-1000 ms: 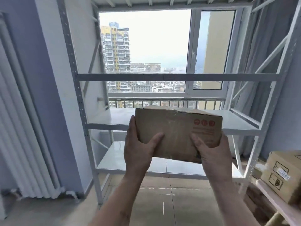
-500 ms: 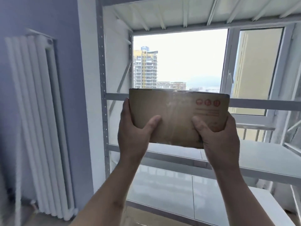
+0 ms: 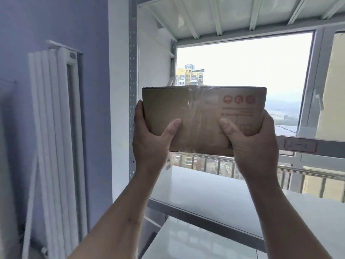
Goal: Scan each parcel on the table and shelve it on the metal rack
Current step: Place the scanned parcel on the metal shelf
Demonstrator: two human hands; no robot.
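Brown cardboard parcel (image 3: 201, 118) held up in mid-air by both hands, level, in front of the white metal rack (image 3: 133, 90). Left hand (image 3: 151, 143) clasped on its lower left corner, right hand (image 3: 255, 144) on its lower right corner, thumbs pressed on the near face. Above the near left corner of a bare shelf (image 3: 214, 193); open room over it up to the ribbed shelf overhead (image 3: 224, 14). Window (image 3: 242, 62) behind.

Brown parcel (image 3: 196, 116) bears three red round symbols at its two o'clock; white rack (image 3: 214, 191); lilac wall (image 3: 56, 21).
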